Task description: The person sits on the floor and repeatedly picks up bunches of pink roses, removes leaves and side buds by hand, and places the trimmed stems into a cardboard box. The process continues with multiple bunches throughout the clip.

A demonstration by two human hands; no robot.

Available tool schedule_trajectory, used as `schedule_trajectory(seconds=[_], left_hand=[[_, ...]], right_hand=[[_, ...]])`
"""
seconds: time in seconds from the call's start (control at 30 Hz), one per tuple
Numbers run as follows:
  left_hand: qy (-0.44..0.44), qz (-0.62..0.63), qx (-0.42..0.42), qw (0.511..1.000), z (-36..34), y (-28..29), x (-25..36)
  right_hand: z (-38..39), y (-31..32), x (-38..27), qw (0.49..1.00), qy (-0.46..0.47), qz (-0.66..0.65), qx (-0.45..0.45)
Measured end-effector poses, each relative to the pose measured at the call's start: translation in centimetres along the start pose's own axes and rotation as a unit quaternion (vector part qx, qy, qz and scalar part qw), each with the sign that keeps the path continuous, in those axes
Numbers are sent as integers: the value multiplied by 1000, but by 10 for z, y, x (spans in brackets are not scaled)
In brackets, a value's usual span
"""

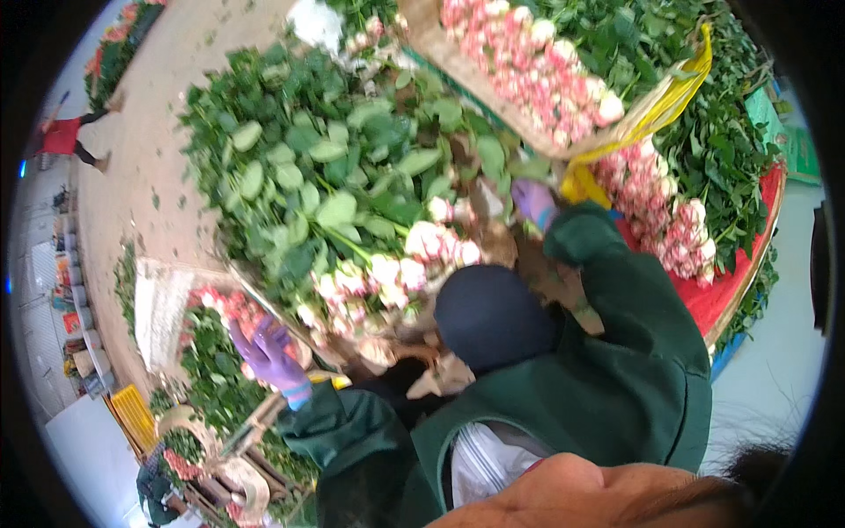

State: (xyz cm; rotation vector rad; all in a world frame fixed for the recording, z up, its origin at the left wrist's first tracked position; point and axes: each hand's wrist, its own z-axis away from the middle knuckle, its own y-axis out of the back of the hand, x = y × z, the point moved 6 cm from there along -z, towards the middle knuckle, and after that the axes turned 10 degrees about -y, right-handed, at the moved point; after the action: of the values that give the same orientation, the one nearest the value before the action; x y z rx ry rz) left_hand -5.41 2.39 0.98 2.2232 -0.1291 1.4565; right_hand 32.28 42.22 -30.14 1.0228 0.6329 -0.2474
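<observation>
Two purple-gloved hands work around one leafy heap of pink-and-white roses [387, 277], too crowded to count, that lies on the table with its blooms toward the near edge: the left hand [268, 355], fingers partly spread, is over coral-pink roses [233, 305] by the left edge, beside one whitish panel [161, 308], and whether it grips any I cannot tell. The right hand [532, 202], its finger state also unclear, is by one yellow-edged cardboard holder [550, 145] containing a dense band of pink-and-white blooms [537, 66]; beyond it, one red-lined stand [735, 277] carries another band.
</observation>
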Motion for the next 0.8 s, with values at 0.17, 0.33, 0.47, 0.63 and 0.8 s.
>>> schedule_trajectory(seconds=[0.17,0.33,0.47,0.63,0.8], left_hand=[[-43,3,3,999,-23,5,32],[-24,19,20,999,-28,-11,20],[-45,25,26,998,-39,-17,23],[-44,-25,36,998,-38,5,14],[-15,-89,45,995,-39,5,8]], right_hand=[[40,98,-166,951,52,-293,-86],[-17,280,-316,909,149,-386,51],[-161,393,-326,849,173,-336,368],[-246,393,-303,848,15,-310,430],[-361,341,-239,742,-164,-622,188]])
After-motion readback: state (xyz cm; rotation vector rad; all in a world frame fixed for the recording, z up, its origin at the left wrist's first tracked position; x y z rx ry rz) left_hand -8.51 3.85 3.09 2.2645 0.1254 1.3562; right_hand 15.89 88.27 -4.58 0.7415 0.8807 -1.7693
